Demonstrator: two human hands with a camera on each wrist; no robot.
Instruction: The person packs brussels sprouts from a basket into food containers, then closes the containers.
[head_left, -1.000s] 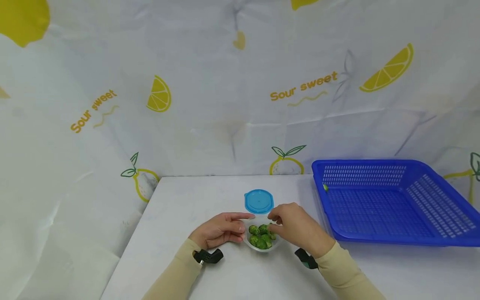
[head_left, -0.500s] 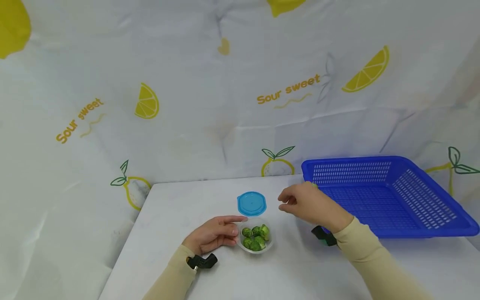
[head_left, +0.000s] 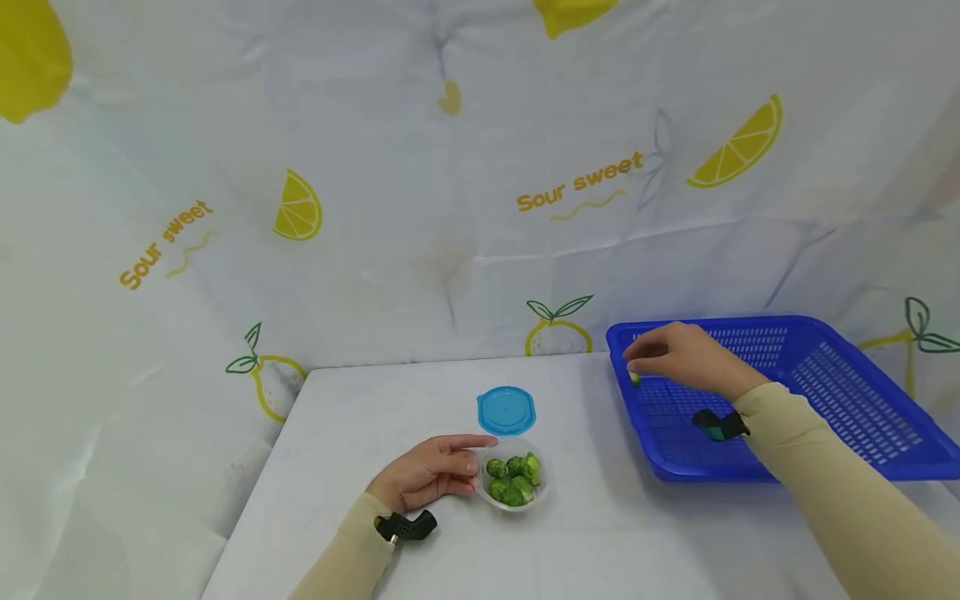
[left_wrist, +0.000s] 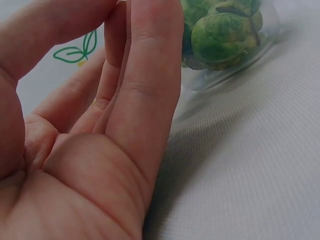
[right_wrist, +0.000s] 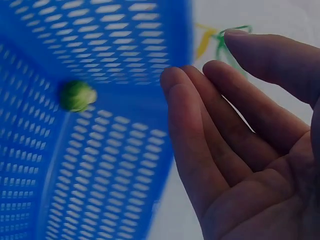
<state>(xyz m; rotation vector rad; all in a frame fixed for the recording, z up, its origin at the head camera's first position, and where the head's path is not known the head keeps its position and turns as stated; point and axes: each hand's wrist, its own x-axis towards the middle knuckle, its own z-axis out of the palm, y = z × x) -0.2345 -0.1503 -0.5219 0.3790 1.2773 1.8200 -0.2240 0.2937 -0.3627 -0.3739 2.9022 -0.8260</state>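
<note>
A small clear round bowl (head_left: 512, 508) on the white table holds several Brussels sprouts (head_left: 513, 481), also seen behind the fingers in the left wrist view. My left hand (head_left: 427, 472) lies at the bowl's left side, its mostly straight fingers right at the wall and rim. Over the left side of the blue basket (head_left: 720, 479) is my right hand (head_left: 684, 358), fingers relaxed and nothing between them. One single Brussels sprout (right_wrist: 76, 95) sits in the basket's corner, just below the right fingertips in the head view.
A light blue lid (head_left: 506, 410) lies flat on the table behind the bowl. The perforated basket stands at the right with raised walls. A white sheet printed with lemons (head_left: 420, 208) hangs behind the table (head_left: 390, 400).
My right hand has left the bowl and moved right to over the basket. The left hand has stayed beside the bowl. The head view has shifted slightly.
</note>
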